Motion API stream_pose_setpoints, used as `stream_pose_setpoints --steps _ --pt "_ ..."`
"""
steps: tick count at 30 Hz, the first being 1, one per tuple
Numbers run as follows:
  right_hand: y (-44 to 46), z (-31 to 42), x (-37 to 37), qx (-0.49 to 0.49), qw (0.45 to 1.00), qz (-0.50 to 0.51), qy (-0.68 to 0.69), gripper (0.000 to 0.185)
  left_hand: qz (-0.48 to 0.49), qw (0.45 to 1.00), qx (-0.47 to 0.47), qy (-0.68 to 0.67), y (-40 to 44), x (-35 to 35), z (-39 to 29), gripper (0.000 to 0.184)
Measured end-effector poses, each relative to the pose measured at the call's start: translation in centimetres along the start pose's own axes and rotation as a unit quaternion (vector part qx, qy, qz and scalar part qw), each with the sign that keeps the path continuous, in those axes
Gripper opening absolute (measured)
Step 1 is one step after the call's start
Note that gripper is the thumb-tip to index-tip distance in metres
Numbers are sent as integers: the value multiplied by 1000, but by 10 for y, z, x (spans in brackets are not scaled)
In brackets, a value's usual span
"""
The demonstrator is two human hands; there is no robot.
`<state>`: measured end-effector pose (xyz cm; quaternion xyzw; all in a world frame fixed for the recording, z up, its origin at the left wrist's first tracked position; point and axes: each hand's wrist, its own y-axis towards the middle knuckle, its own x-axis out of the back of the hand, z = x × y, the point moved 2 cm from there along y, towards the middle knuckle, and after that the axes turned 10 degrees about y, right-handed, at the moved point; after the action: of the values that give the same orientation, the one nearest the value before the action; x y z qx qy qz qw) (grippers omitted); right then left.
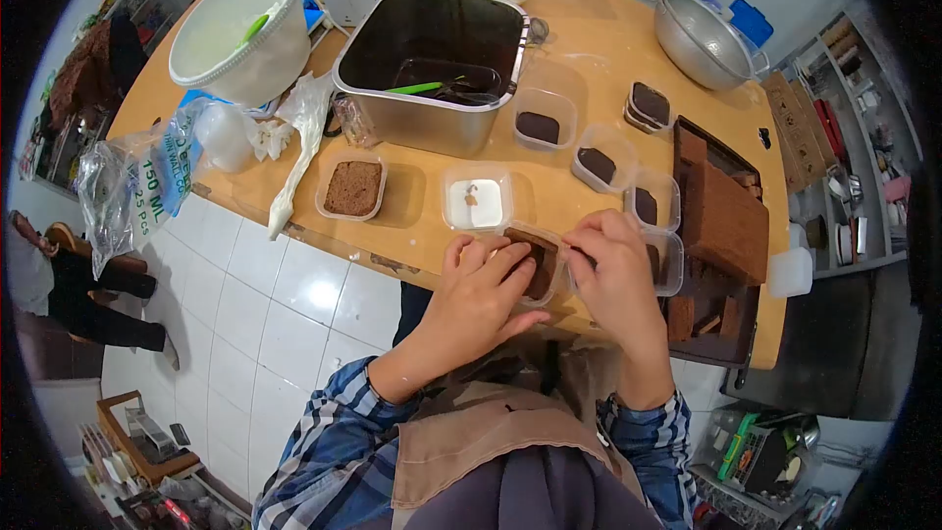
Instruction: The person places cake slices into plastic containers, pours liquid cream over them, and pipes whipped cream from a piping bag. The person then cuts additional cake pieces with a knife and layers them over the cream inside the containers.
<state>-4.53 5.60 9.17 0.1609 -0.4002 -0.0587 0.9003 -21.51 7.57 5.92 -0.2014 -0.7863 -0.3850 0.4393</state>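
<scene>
At the table's front edge, a clear plastic container (541,278) with brown cake inside sits between my hands. My left hand (478,291) lies over its left side, fingers reaching over the rim and onto the cake, thumb along the near side. Thumb and fingers of my right hand (613,270) are pinched together at the container's right rim; the fingertips are partly hidden. Just behind stands a container (502,204) with a white base and a few brown crumbs. Further left is another container holding a brown cake piece (354,186).
Several containers with dark filling (597,166) stand on the right, beside a dark tray (714,339) of chocolate cake slabs (726,221). A metal pan (422,123) of dark mixture, a white tub (240,39), a piping bag (299,162) and a metal bowl (702,39) occupy the table. Someone's legs (108,304) show at left.
</scene>
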Motion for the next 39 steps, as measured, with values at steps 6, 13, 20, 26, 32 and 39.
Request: stream_pose_setpoints --steps 6,13,20,26,32,39 --pt "-2 -6 -12 8 1000 2 -27 12 29 999 -16 4 1 -5 -7 48" --pt "0 -4 -15 33 998 -10 -49 9 45 999 -23 5 0 -6 -8 42" --pt "-2 -3 -21 49 995 -6 -88 13 38 999 -36 -2 0 -13 -6 36" --pt "-2 -2 -21 47 996 5 -75 11 35 999 -31 3 -1 -14 -8 34" --pt "-1 -2 -25 64 992 -15 -107 8 29 999 -39 -1 -1 -17 -7 31" --pt "-4 4 -19 81 988 7 -131 10 20 999 -40 -13 -1 -16 -7 29"
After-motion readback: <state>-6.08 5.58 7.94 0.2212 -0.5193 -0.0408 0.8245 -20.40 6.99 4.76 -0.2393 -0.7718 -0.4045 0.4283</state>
